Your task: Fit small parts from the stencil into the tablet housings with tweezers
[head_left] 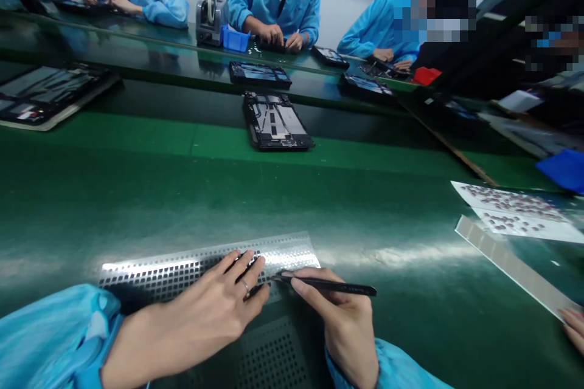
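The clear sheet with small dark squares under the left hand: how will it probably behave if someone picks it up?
The clear sheet is probably light and rather bendy, since it looks thin and see-through. Its bright glare suggests a glossy surface, so it could slide on the smooth green table without the left hand resting on it.

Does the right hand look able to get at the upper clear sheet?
Probably yes: the right hand holds a slim black tool, tip at the sheet; the left hand leaves the sheet's right end uncovered.
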